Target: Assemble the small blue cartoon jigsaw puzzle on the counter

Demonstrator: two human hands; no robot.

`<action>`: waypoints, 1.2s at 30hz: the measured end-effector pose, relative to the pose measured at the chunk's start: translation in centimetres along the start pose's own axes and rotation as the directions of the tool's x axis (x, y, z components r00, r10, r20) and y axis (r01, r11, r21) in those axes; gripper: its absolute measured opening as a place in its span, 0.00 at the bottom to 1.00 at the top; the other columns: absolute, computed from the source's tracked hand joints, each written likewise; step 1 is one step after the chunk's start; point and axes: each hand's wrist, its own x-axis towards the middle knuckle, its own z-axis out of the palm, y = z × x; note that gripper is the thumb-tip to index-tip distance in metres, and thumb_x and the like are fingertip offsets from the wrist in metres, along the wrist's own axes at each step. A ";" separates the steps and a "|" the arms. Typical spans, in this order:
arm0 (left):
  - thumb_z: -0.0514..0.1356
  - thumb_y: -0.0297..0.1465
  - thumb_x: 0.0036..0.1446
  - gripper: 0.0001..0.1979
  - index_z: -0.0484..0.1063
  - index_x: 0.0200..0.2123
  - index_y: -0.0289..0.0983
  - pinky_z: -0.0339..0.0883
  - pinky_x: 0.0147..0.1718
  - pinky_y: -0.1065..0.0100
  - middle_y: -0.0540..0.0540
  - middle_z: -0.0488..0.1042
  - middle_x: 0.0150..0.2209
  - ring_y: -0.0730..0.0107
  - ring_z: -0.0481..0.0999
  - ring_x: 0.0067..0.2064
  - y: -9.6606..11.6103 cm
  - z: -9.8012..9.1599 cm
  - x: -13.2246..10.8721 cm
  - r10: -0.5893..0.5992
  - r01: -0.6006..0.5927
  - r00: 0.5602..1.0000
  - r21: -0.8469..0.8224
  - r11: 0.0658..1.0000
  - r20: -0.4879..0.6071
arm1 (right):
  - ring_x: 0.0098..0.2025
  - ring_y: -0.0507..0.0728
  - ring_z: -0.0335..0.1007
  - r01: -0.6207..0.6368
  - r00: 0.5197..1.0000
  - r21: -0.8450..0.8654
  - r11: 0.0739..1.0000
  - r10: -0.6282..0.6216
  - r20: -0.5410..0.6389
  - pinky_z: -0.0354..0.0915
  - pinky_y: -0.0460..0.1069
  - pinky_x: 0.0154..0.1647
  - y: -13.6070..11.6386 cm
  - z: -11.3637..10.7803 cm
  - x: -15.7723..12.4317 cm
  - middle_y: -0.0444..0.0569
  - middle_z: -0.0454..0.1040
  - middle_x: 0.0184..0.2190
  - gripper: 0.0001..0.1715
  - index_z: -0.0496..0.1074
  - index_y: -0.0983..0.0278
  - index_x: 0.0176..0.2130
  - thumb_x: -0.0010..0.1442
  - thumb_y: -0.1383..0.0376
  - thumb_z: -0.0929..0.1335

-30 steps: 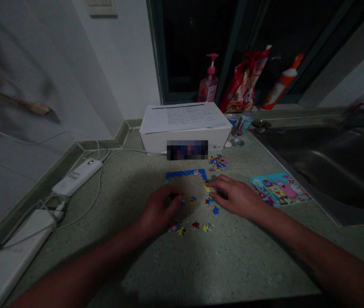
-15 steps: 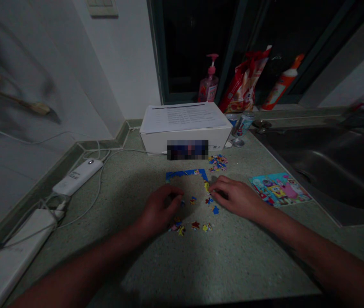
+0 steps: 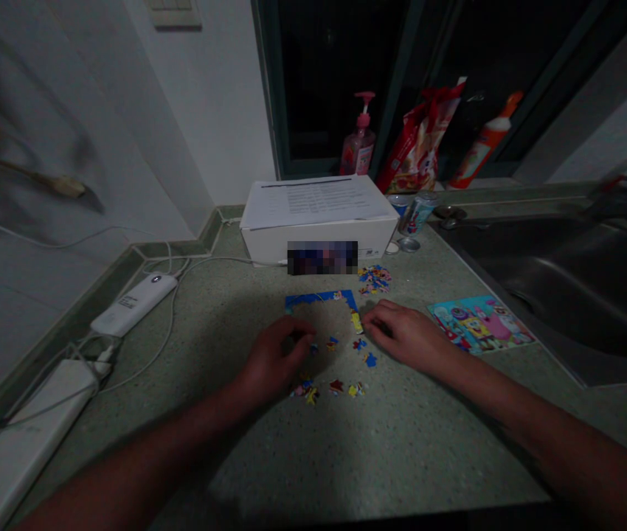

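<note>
A bent left hand (image 3: 277, 354) sits over the speckled green stone counter (image 3: 402, 450), its fingers curled low, and I cannot tell if it holds a tiny piece. The flatter right hand (image 3: 410, 335) lies with its fingers loose and a bit open, holding nothing I can see, just beside a small yellow jigsaw piece (image 3: 356, 321). That piece lies at the right end of a blue cardboard puzzle border (image 3: 319, 299), between the hands. Little colourful jigsaw pieces (image 3: 335, 385) lie at six o'clock from the border. A heap of more pieces (image 3: 374, 279) lies at one o'clock, and a shiny printed picture card (image 3: 479, 324) lies at three o'clock.
</note>
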 end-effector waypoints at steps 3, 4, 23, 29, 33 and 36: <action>0.60 0.38 0.64 0.11 0.80 0.40 0.40 0.76 0.45 0.56 0.41 0.82 0.39 0.57 0.81 0.42 0.0 0.0 0.0 0.001 -0.001 1.000 -0.001 1.000 0.001 | 0.38 0.58 0.77 0.005 1.000 0.004 1.000 -0.005 -0.011 0.68 0.53 0.40 0.1 -0.1 0.0 0.49 0.79 0.38 0.10 0.75 0.59 0.40 0.71 0.66 0.64; 0.60 0.38 0.64 0.11 0.80 0.40 0.40 0.75 0.45 0.56 0.41 0.83 0.39 0.57 0.81 0.42 0.0 0.0 0.0 -0.004 0.004 1.000 0.002 1.000 0.003 | 0.37 0.58 0.77 0.005 1.000 0.005 1.000 -0.005 -0.017 0.67 0.52 0.39 0.1 -0.1 0.0 0.49 0.80 0.38 0.10 0.76 0.59 0.40 0.70 0.66 0.64; 0.60 0.35 0.65 0.08 0.79 0.40 0.41 0.76 0.42 0.56 0.43 0.82 0.37 0.58 0.81 0.40 -0.7 0.1 -0.2 0.115 -0.116 0.993 0.061 0.991 0.013 | 0.36 0.57 0.77 -0.015 1.000 -0.044 0.999 0.015 0.011 0.62 0.51 0.37 -0.9 -0.8 -0.3 0.49 0.82 0.37 0.10 0.77 0.60 0.41 0.71 0.65 0.65; 0.60 0.35 0.66 0.08 0.79 0.40 0.41 0.76 0.43 0.56 0.43 0.82 0.38 0.58 0.81 0.41 -0.7 0.2 -0.2 0.111 -0.112 0.994 0.073 0.991 0.011 | 0.35 0.56 0.76 -0.004 0.999 -0.072 0.997 0.006 0.032 0.60 0.51 0.36 -1.0 -1.0 -0.3 0.49 0.82 0.36 0.10 0.78 0.61 0.40 0.71 0.64 0.66; 0.60 0.34 0.67 0.08 0.79 0.40 0.41 0.75 0.42 0.56 0.43 0.82 0.38 0.59 0.81 0.40 -0.8 0.2 -0.2 0.161 -0.162 0.987 0.081 0.983 0.025 | 0.33 0.56 0.74 0.002 0.998 -0.106 0.994 0.004 0.061 0.58 0.52 0.34 -1.1 -1.1 -0.4 0.49 0.80 0.33 0.10 0.77 0.61 0.38 0.70 0.63 0.67; 0.60 0.33 0.68 0.07 0.79 0.41 0.41 0.75 0.43 0.55 0.43 0.82 0.38 0.59 0.81 0.41 -0.8 0.2 -0.2 0.215 -0.217 0.976 0.120 0.969 0.029 | 0.32 0.56 0.73 0.035 0.995 -0.069 0.997 -0.028 0.093 0.58 0.51 0.34 -1.2 -1.2 -0.4 0.48 0.79 0.32 0.10 0.77 0.61 0.37 0.70 0.63 0.67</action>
